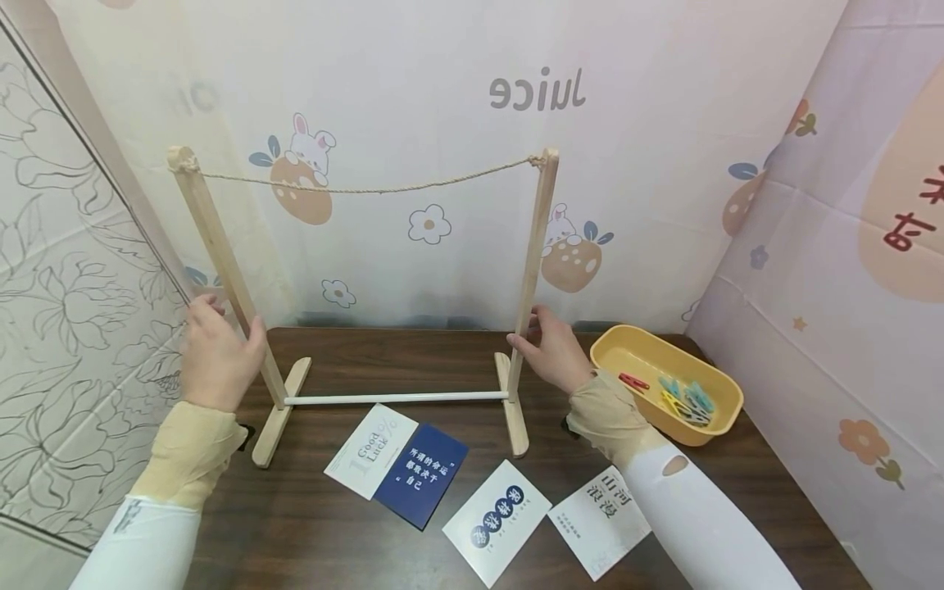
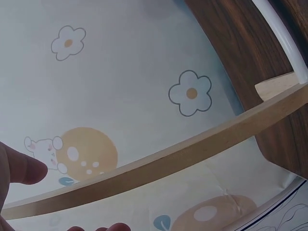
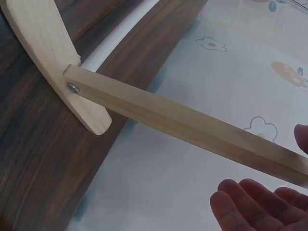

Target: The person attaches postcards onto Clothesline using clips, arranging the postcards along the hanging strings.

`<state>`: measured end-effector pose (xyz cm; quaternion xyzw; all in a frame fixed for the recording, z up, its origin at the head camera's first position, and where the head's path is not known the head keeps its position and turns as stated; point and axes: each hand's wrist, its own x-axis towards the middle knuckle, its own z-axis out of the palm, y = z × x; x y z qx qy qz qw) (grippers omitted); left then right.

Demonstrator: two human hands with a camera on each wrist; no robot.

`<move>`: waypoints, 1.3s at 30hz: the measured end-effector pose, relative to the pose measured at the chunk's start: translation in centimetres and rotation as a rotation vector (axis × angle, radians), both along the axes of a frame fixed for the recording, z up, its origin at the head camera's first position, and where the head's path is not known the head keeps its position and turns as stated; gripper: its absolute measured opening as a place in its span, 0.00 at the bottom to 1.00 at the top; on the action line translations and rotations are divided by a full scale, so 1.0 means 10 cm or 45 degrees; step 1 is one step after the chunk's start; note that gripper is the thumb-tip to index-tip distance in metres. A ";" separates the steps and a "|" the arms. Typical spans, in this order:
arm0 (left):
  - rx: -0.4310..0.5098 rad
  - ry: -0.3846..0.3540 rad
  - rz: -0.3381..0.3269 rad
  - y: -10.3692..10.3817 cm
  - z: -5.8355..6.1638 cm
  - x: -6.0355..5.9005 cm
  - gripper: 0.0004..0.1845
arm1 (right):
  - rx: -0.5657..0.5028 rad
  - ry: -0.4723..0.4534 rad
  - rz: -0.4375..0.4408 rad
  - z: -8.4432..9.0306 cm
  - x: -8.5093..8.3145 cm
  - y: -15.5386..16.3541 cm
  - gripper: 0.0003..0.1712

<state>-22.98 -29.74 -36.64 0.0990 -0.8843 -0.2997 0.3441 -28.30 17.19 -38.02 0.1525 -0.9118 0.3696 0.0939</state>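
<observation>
A wooden stand has two upright posts, a white crossbar (image 1: 398, 398) low down and a twine rope (image 1: 376, 190) sagging between the tops. My left hand (image 1: 217, 356) is at the left post (image 1: 214, 238), thumb and fingers on either side of it. In the left wrist view the thumb (image 2: 29, 168) and fingertips are apart from the wood. Around the right post (image 1: 538, 238) my right hand (image 1: 553, 352) is spread; the right wrist view has its fingers (image 3: 250, 207) loosely bent and off the post. Neither hand visibly grips the wood.
In front of the stand lie a white-and-blue card (image 1: 420, 475), a white card with blue circles (image 1: 497, 524) and a pale card with dark characters (image 1: 601, 520). A yellow basket (image 1: 627, 338) with several clothespins (image 1: 689, 401) stands at right. Printed curtains hang behind and beside the wooden table (image 1: 295, 524).
</observation>
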 end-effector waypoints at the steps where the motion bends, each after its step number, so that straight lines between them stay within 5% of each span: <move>1: -0.009 -0.025 -0.005 0.00 0.00 -0.01 0.38 | -0.016 0.002 0.009 -0.01 -0.01 0.00 0.29; 16: 0.042 -0.081 -0.136 -0.02 -0.08 -0.13 0.35 | -0.016 -0.009 0.027 -0.13 -0.07 -0.03 0.14; 30: 0.105 -0.084 -0.132 -0.01 -0.16 -0.22 0.20 | 0.031 -0.011 0.024 -0.15 -0.03 -0.05 0.11; 39: 0.095 -0.077 -0.179 0.03 -0.20 -0.24 0.20 | 0.034 0.019 0.010 -0.13 0.00 0.01 0.08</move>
